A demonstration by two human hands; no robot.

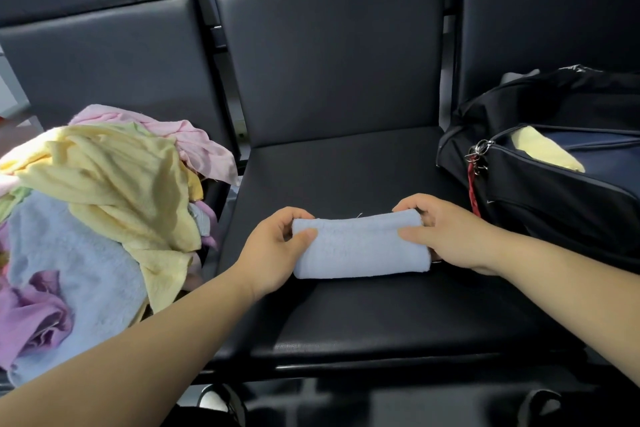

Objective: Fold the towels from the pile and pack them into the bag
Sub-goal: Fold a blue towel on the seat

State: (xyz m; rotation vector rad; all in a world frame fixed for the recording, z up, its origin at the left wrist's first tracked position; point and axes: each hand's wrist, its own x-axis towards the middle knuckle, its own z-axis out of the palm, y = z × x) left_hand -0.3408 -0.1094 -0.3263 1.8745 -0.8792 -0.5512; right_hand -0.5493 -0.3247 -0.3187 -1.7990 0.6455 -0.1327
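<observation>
As two hands clamp its ends, a folded blue towel is held over the middle seat

While the dark padded bench fills most of the frame as a row of three seats with upright backs, the action sits on its middle cushion. Heaped on the left seat, at the lower left of the frame, the pile is a loose tangle of yellow, pink, pale blue, purple and green towels, none of them folded. At the right edge of the frame the black bag lies on the right seat with its zip open.

Low at the centre of the frame the blue towel is folded into a thick oblong running left to right, well apart from the pile and near the bag. Whether it rests on the cushion or hangs just above it cannot be told.

The left hand has its grip clamped on the towel's left end, thumb on top and fingers curled behind. The right hand has its grip clamped on the right end in the same way.

Inside the bag's opening a yellow towel shows. Key rings and a red cord hang at the zip's left end.
</observation>
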